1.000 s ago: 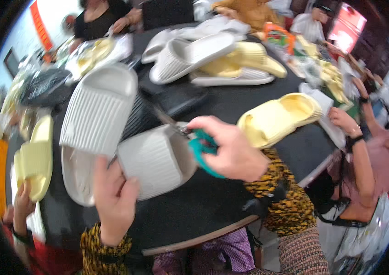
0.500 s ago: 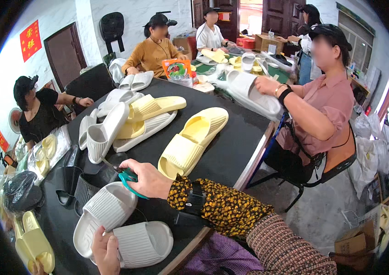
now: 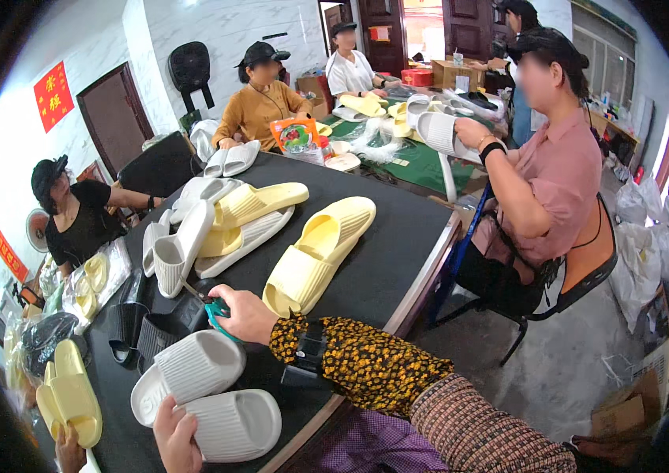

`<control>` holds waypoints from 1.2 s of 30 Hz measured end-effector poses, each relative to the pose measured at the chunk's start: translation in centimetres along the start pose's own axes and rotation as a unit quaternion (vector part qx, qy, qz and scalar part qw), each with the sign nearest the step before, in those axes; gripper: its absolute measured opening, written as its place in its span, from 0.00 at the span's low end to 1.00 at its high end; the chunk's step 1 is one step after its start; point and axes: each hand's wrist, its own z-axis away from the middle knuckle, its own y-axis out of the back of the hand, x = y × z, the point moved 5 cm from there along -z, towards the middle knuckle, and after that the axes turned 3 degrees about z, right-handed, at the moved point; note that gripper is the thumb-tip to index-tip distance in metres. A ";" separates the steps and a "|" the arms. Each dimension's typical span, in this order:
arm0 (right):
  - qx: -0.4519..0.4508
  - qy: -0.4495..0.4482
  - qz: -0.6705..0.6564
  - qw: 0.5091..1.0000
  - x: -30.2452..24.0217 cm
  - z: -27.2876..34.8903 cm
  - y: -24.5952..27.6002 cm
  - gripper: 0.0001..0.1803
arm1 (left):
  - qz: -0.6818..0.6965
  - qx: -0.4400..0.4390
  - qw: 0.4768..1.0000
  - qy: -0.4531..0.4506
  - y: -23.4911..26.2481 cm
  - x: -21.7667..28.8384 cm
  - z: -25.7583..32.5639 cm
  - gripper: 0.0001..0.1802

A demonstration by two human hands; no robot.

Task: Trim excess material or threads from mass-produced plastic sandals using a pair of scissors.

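Observation:
Two light grey ribbed slippers lie at the near edge of the black table, an upper slipper [image 3: 202, 364] and a lower slipper [image 3: 228, 422] beside it. My left hand [image 3: 177, 438] grips the lower slipper at its edge, where the pair meet. Just above them, my right hand [image 3: 244, 315] is closed around teal-handled scissors [image 3: 218, 310], whose blades point up and left toward a grey slipper [image 3: 180, 256]. Black slippers [image 3: 159, 335] lie left of the scissors. To the right of the blades is a pale yellow pair [image 3: 320, 256].
More grey and yellow slippers [image 3: 252, 209] are heaped farther back. At the lower left, another person's hand [image 3: 71, 449] touches yellow slippers [image 3: 70, 392]. Bagged slippers [image 3: 98, 276] line the left edge. On the right, a person in pink [image 3: 559, 177] sits holding a grey slipper [image 3: 439, 132].
My right hand and the scissors have shifted slightly left and down. The view has moved a little. The seated person at right has raised a grey slipper off the pile.

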 end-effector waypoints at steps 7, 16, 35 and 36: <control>-0.056 -0.062 0.042 0.996 0.5 0.5 0.6 0.23 | -0.042 0.016 0.999 -0.029 -2.6 5.1 1.9 0.24; -0.145 -0.013 0.052 0.988 1.3 1.0 -1.1 0.27 | 0.038 -0.017 0.997 -0.060 -12.3 7.0 -3.1 0.15; -0.157 -0.261 0.188 0.934 3.4 0.9 -6.5 0.11 | -0.082 -0.138 0.986 0.049 -24.9 1.6 -19.0 0.30; -0.087 -0.114 0.234 0.962 2.9 0.8 -6.5 0.11 | -0.101 -0.159 0.981 0.033 -25.0 1.8 -18.4 0.32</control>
